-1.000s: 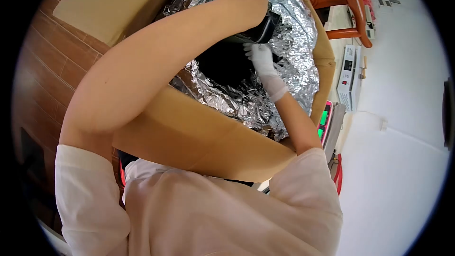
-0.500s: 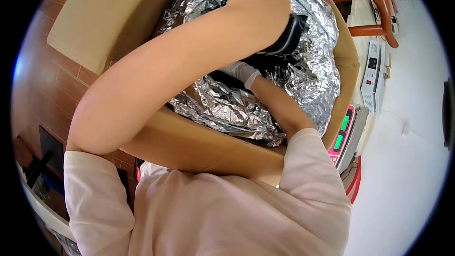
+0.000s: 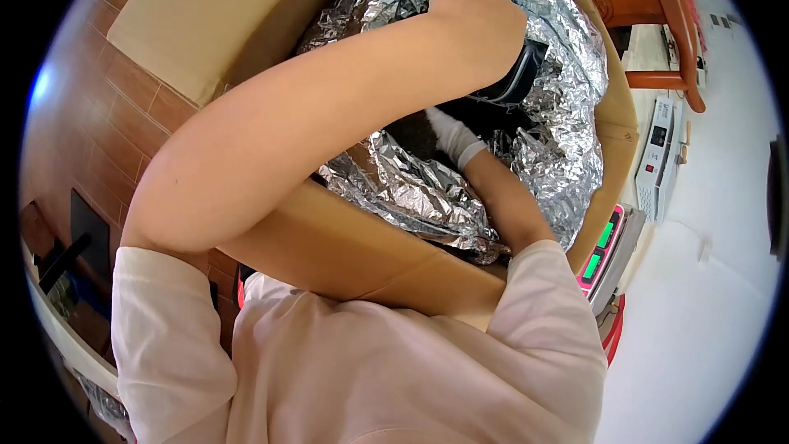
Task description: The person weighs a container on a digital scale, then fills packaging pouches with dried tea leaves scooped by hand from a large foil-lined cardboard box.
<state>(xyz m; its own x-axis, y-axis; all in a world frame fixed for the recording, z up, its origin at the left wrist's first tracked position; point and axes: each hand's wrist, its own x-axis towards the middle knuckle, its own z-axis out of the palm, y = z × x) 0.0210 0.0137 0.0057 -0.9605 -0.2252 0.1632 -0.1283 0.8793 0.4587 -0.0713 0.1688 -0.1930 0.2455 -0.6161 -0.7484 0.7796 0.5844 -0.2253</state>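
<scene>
My left hand (image 3: 485, 29) reaches across the foil-lined cardboard box, bent at the wrist with its fingers out of sight. It seems to grip a black, smooth-edged container (image 3: 519, 78), partly covered by the hand and forearm. Below my left forearm, my right hand (image 3: 454, 136) wears a white glove and reaches down into the box. Its fingertips are hidden, close to dark brown loose material (image 3: 413, 133). Crumpled silver foil (image 3: 571, 148) lines the box around both hands.
The cardboard box wall (image 3: 362, 242) stands against my body, with an open flap (image 3: 197, 20) at upper left. To the right are a digital scale (image 3: 606, 251) with green displays, a white device (image 3: 657, 160) and a wooden chair (image 3: 678, 41). Brown tiles (image 3: 107, 115) cover the floor.
The whole view has shifted slightly, so the box sits further right and lower. My gloved right hand has drawn back a little, and more dark brown material shows beside it.
</scene>
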